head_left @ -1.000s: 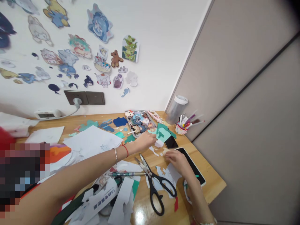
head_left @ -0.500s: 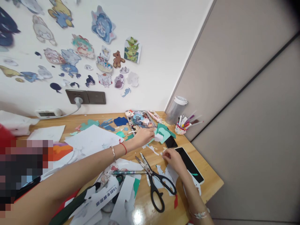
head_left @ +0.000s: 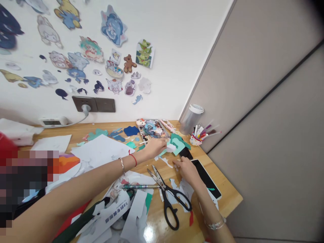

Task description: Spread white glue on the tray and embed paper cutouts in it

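Note:
My left hand (head_left: 156, 147) is reaching across the desk, its fingers closed on a small white piece of paper (head_left: 171, 147). Beneath that piece lie light and dark green paper sheets (head_left: 180, 144). My right hand (head_left: 188, 171) is low over the wood, with fingers apart and the fingertips at small pale scraps (head_left: 176, 166). Between the hands is a thin white paper strip (head_left: 166, 163). Black-handled scissors (head_left: 165, 195) lie with their blades apart, left of my right hand and touching a pen (head_left: 139, 186).
A tablet (head_left: 206, 179) and a dark phone (head_left: 186, 153) lie at the right. Behind them stand a pen cup (head_left: 196, 139) and a lidded tumbler (head_left: 191, 119). A box of cutouts (head_left: 153, 128) sits by the wall. Paper sheets (head_left: 101, 152) cover the left side.
My right hand has shifted slightly left, and its fingers have gone from bunched together to more stretched out. My left hand has stayed nearly still with the white piece.

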Available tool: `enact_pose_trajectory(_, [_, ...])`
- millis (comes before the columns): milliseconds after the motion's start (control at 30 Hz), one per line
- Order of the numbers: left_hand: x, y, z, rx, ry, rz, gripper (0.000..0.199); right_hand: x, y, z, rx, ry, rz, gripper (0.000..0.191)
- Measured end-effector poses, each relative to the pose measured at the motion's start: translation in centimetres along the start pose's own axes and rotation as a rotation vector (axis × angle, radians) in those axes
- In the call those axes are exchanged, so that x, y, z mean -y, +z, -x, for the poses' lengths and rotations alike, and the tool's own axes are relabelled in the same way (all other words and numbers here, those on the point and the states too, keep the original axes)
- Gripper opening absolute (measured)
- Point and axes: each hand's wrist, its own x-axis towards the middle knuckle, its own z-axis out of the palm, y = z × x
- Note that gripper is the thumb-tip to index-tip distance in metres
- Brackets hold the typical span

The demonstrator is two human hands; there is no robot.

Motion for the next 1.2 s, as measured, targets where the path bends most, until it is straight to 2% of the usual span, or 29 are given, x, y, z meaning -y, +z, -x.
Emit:
enact_pose_trajectory(167, [-0.1, -0.1, 0.0, 0.006, -0.007, 0.016, 0.02, 0.6, -0.3, -0.5, 0.012, -0.036, 0.036, 0.037])
enact_pose_trajectory(333, [0.4, -0.3, 0.5, 0.003, -0.028, 0.025, 0.02, -0.5, -0.6, 0.1, 0.019, 0.0, 0.052, 0.028])
enact_pose_trajectory(467, [0.4, -0.2, 0.6, 0.009, -0.043, 0.031, 0.021, -1.3, -0.6, 1.3, 0.016, -0.006, 0.041, 0.032])
enact_pose_trajectory(733, [-0.4, -0.2, 0.5, 0.012, -0.036, 0.041, 0.021, 0.2, -0.4, 0.9, -0.039, -0.038, -0.013, 0.031])
enact_pose_trajectory(967, [0.1, -0.2, 0.8, -0.016, -0.052, 0.036, 0.021, 2.0, -0.7, -0.4, -0.016, -0.16, -0.082, 0.048])
enact_pose_trajectory(1200, [0.4, -0.4, 1.2, -0.024, -0.064, 0.053, 0.02, 0.9, -0.9, -0.5, -0.039, -0.096, -0.136, 0.073])
